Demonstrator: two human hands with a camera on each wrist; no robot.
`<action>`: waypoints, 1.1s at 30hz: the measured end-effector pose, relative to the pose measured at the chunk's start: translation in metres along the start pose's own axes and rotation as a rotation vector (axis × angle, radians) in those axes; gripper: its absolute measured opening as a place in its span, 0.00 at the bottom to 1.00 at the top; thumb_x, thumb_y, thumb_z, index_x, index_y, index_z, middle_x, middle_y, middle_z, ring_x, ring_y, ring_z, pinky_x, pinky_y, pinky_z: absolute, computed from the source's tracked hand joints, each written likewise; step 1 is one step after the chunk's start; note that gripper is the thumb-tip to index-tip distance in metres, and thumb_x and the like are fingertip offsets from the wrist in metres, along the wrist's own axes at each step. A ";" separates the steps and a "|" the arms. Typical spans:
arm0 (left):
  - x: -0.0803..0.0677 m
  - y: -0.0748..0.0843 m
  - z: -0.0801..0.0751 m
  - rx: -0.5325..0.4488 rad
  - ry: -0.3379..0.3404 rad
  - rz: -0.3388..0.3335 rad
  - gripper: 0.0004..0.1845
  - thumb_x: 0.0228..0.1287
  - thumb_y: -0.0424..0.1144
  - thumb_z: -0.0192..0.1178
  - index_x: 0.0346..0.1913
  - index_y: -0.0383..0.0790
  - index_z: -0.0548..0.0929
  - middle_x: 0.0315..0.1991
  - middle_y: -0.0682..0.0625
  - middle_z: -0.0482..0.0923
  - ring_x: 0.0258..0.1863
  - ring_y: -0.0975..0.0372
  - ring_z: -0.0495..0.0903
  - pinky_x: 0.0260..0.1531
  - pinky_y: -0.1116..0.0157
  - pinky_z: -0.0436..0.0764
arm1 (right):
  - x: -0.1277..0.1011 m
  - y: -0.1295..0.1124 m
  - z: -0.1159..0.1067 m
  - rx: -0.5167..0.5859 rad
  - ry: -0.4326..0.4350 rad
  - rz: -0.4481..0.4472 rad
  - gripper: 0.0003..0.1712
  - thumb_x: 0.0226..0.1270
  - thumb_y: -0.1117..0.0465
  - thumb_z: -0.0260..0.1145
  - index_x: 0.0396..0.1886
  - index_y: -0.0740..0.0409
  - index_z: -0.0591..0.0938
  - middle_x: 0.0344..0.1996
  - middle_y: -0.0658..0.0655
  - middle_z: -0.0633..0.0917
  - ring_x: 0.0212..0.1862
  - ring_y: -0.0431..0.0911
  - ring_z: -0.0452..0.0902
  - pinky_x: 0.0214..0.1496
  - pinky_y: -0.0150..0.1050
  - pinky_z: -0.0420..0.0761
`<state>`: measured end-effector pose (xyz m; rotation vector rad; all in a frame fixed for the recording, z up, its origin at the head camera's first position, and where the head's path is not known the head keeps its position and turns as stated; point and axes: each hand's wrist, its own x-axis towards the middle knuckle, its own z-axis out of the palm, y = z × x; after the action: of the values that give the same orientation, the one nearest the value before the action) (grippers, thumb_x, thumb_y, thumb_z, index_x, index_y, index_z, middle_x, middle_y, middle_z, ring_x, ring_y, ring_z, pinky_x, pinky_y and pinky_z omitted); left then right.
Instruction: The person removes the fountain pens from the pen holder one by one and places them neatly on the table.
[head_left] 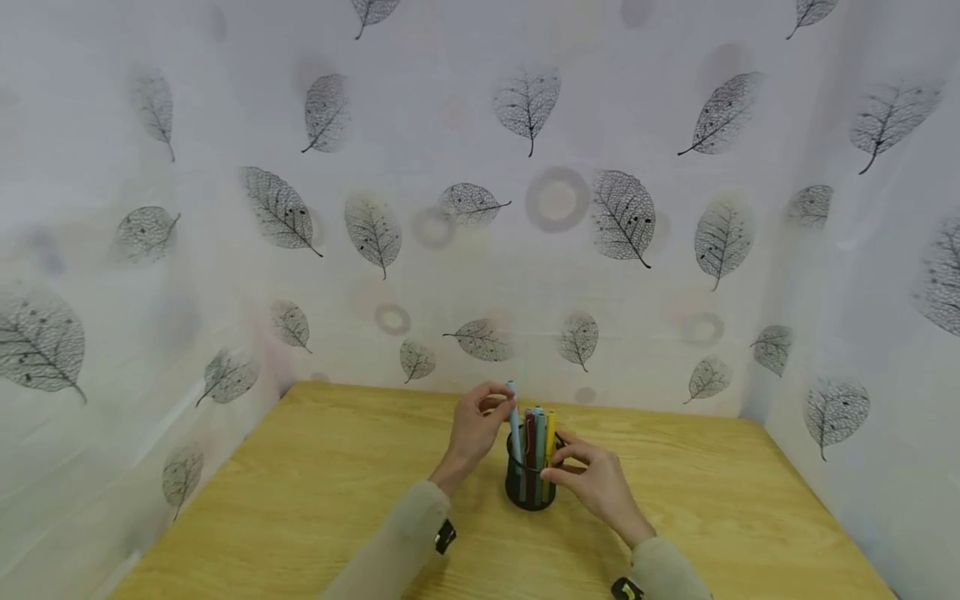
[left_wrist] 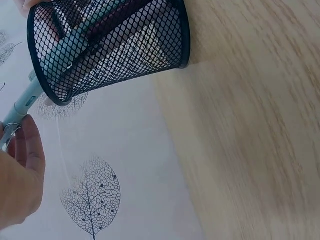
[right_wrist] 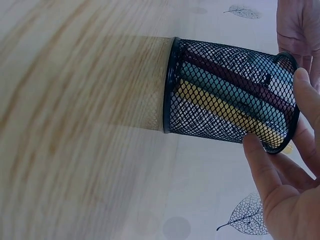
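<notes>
A black mesh pen cup (head_left: 529,487) stands upright on the wooden table (head_left: 315,500), with red, teal and yellow pens inside. My left hand (head_left: 497,403) pinches the top of a light blue pen (head_left: 514,427) whose lower end is in the cup. My right hand (head_left: 564,462) grips the cup's rim from the right. In the left wrist view the blue pen (left_wrist: 26,101) sticks out of the cup (left_wrist: 115,45) toward my fingers (left_wrist: 22,165). The right wrist view shows my thumb and fingers (right_wrist: 260,160) on the rim of the cup (right_wrist: 225,100).
Leaf-patterned white sheets (head_left: 525,208) wall the table off at the back and on both sides. Bare wood lies to the left and right of the cup. A dark band (head_left: 445,536) sits on each wrist.
</notes>
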<state>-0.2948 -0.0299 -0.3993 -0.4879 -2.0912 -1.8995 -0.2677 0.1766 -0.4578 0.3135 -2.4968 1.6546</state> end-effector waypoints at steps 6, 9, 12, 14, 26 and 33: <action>0.004 0.004 -0.005 -0.048 0.014 -0.042 0.12 0.61 0.27 0.65 0.47 0.37 0.84 0.48 0.40 0.83 0.45 0.48 0.83 0.26 0.72 0.77 | -0.001 0.001 0.000 0.000 0.000 -0.011 0.09 0.51 0.59 0.78 0.30 0.55 0.86 0.67 0.62 0.73 0.65 0.59 0.72 0.48 0.34 0.85; 0.007 0.000 -0.008 -0.073 0.013 -0.041 0.14 0.60 0.26 0.65 0.49 0.36 0.83 0.50 0.38 0.81 0.47 0.45 0.82 0.30 0.71 0.81 | -0.001 0.001 -0.001 0.003 -0.005 -0.018 0.09 0.51 0.59 0.78 0.29 0.54 0.85 0.68 0.63 0.73 0.65 0.60 0.73 0.47 0.34 0.85; 0.014 -0.014 -0.010 -0.129 0.030 -0.026 0.16 0.59 0.25 0.66 0.51 0.34 0.82 0.51 0.36 0.80 0.47 0.42 0.81 0.36 0.65 0.86 | -0.001 0.001 -0.001 0.003 -0.010 -0.013 0.10 0.51 0.58 0.78 0.29 0.53 0.85 0.68 0.63 0.73 0.65 0.60 0.73 0.47 0.34 0.85; 0.020 -0.023 -0.012 -0.190 0.049 -0.020 0.18 0.57 0.24 0.67 0.51 0.33 0.81 0.51 0.35 0.79 0.46 0.44 0.82 0.39 0.61 0.87 | -0.001 0.001 0.000 0.002 -0.011 -0.007 0.09 0.51 0.58 0.78 0.29 0.53 0.85 0.68 0.63 0.72 0.65 0.59 0.73 0.47 0.34 0.85; 0.025 -0.026 -0.031 -0.304 0.115 -0.035 0.22 0.56 0.21 0.66 0.54 0.27 0.77 0.49 0.34 0.78 0.39 0.59 0.84 0.40 0.59 0.87 | -0.004 -0.005 -0.001 0.000 -0.001 -0.027 0.09 0.52 0.60 0.77 0.29 0.55 0.85 0.67 0.63 0.73 0.64 0.60 0.74 0.47 0.34 0.85; 0.022 -0.030 -0.038 -0.284 0.113 -0.124 0.22 0.55 0.20 0.65 0.55 0.28 0.77 0.49 0.33 0.78 0.37 0.60 0.84 0.39 0.58 0.88 | -0.004 -0.005 0.000 0.010 -0.004 -0.027 0.09 0.52 0.61 0.77 0.29 0.56 0.84 0.67 0.64 0.73 0.64 0.60 0.74 0.47 0.34 0.85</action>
<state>-0.3281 -0.0689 -0.4130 -0.3061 -1.8283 -2.2539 -0.2625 0.1748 -0.4539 0.3504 -2.4768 1.6586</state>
